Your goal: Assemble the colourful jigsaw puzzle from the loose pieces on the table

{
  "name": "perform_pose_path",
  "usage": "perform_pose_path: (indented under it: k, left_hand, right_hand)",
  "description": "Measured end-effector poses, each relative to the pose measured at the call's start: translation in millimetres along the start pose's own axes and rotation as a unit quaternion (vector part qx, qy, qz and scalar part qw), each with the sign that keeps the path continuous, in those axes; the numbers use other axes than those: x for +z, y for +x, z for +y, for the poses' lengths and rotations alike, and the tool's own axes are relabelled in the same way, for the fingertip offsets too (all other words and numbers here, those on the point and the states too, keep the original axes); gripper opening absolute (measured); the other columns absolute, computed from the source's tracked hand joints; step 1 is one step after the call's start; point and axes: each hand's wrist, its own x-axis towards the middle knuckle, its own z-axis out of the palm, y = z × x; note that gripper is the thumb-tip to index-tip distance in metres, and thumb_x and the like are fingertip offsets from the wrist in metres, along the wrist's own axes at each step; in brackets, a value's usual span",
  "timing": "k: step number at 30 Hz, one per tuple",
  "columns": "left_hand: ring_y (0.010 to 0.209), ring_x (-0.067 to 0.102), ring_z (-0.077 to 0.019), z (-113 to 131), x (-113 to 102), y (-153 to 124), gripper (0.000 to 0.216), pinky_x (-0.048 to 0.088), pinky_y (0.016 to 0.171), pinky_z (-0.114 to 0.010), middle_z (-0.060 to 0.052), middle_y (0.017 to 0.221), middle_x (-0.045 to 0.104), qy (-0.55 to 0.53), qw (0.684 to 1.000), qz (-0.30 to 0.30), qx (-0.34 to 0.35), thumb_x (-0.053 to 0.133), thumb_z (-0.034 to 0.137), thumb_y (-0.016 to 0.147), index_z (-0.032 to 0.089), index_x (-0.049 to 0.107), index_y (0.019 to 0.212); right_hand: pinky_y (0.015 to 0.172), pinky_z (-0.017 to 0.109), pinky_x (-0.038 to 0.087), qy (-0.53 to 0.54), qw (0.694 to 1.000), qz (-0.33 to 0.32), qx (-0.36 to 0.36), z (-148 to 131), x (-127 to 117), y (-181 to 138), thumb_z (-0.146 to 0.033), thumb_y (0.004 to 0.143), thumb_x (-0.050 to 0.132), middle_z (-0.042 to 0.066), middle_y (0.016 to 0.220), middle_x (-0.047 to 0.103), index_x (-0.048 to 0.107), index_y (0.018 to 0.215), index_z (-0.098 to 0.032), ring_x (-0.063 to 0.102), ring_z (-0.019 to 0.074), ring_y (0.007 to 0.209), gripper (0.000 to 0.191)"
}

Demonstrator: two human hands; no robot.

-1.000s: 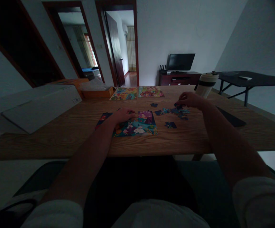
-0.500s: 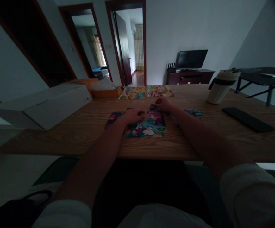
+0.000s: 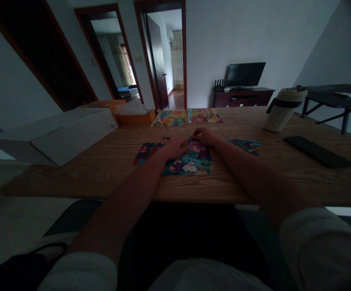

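A partly assembled jigsaw puzzle (image 3: 190, 166) with white rabbits and a teal and purple picture lies on the wooden table in front of me. My left hand (image 3: 177, 148) rests on its left and middle part, fingers stretched out over the pieces. At the puzzle's upper edge, my right hand (image 3: 204, 136) has bent fingers pinched down on a puzzle piece, mostly hidden beneath them. Loose puzzle pieces (image 3: 248, 144) lie to the right, partly behind my right forearm. More dark red and blue pieces (image 3: 143, 151) show left of my left hand.
Two colourful picture sheets (image 3: 204, 116) lie at the table's far side. On the left stand a long white box (image 3: 72, 131) and an orange box (image 3: 137, 117). A white tumbler (image 3: 281, 111) and a black flat slab (image 3: 316, 151) are on the right.
My right hand has come down slightly toward me, bringing the puzzle piece to the puzzle's upper edge. My left hand has shifted a little right over the puzzle.
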Motion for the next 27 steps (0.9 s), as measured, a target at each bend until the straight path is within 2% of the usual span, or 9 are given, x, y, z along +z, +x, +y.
perform_pose_path:
  k: [4, 8, 13, 17, 21, 24, 27]
  left_hand:
    - [0.137, 0.046, -0.0261, 2.7, 3.1, 4.1, 0.052, 0.029, 0.115, -0.039, -0.009, 0.149, 0.051, 0.008, 1.0, -0.003, 0.017, 0.039, 0.049, 0.1, 0.022, 0.053, 0.142]
    - [0.136, 0.047, -0.0279, 3.7, 3.1, 4.0, 0.051, 0.031, 0.114, -0.041, -0.007, 0.147, 0.053, 0.001, 1.0, -0.016, 0.004, 0.039, 0.052, 0.099, 0.025, 0.056, 0.139]
    - [0.133, 0.05, -0.0279, 2.2, 2.7, 2.9, 0.051, 0.033, 0.112, -0.041, -0.007, 0.143, 0.057, -0.004, 1.0, -0.017, -0.002, 0.039, 0.054, 0.099, 0.026, 0.059, 0.136]
    - [0.132, 0.05, -0.0269, 0.4, 1.0, 1.6, 0.05, 0.034, 0.112, -0.038, -0.007, 0.144, 0.057, -0.007, 1.0, -0.014, 0.006, 0.039, 0.052, 0.099, 0.026, 0.058, 0.137]
    - [0.13, 0.052, -0.0261, 0.0, -0.2, 1.2, 0.051, 0.034, 0.112, -0.037, -0.008, 0.142, 0.058, -0.009, 1.0, -0.015, 0.014, 0.039, 0.052, 0.099, 0.024, 0.057, 0.138]
    - [0.13, 0.052, -0.0265, 0.2, 0.2, 1.5, 0.052, 0.034, 0.112, -0.038, -0.009, 0.143, 0.058, -0.01, 1.0, -0.016, 0.009, 0.04, 0.052, 0.099, 0.023, 0.056, 0.139]
    - [0.132, 0.051, -0.0269, -2.6, 1.0, 2.5, 0.053, 0.034, 0.112, -0.037, -0.008, 0.144, 0.056, -0.013, 1.0, -0.01, 0.005, 0.04, 0.053, 0.099, 0.023, 0.054, 0.141]
  right_hand:
    - [0.073, 0.026, 0.049, -0.001, 0.999, -0.04, -0.017, 2.1, -4.3, -3.0, -0.037, 0.086, 0.069, 0.008, 0.09, 0.076, 0.077, 0.099, -0.017, 0.067, 0.0189, 0.079, 0.025]
    - [0.072, 0.025, 0.048, -0.005, 0.997, -0.072, -0.034, 1.7, -8.1, -4.7, -0.037, 0.087, 0.069, 0.007, 0.088, 0.076, 0.078, 0.104, -0.018, 0.067, 0.0177, 0.076, 0.027]
    - [0.077, 0.026, 0.048, -0.032, 0.994, -0.069, -0.075, -3.4, -8.8, -1.9, -0.036, 0.089, 0.067, 0.008, 0.099, 0.076, 0.079, 0.103, -0.021, 0.068, 0.0191, 0.082, 0.025]
    - [0.083, 0.031, 0.048, -0.088, 0.992, -0.051, -0.071, -7.8, -15.2, -1.7, -0.046, 0.085, 0.07, 0.009, 0.103, 0.075, 0.08, 0.098, -0.023, 0.067, 0.0248, 0.094, 0.028]
    - [0.089, 0.036, 0.047, -0.148, 0.982, -0.035, -0.108, -12.0, -20.7, -2.8, -0.051, 0.086, 0.069, 0.014, 0.11, 0.073, 0.079, 0.101, -0.02, 0.065, 0.0302, 0.102, 0.036]
    - [0.086, 0.034, 0.047, -0.144, 0.982, -0.045, -0.11, -14.1, -20.0, -4.3, -0.046, 0.088, 0.067, 0.015, 0.107, 0.074, 0.08, 0.101, -0.018, 0.067, 0.0291, 0.098, 0.034]
    - [0.079, 0.03, 0.048, -0.095, 0.989, -0.085, -0.08, -14.5, -20.1, -8.8, -0.044, 0.093, 0.06, 0.011, 0.097, 0.077, 0.081, 0.101, -0.019, 0.069, 0.0241, 0.086, 0.033]
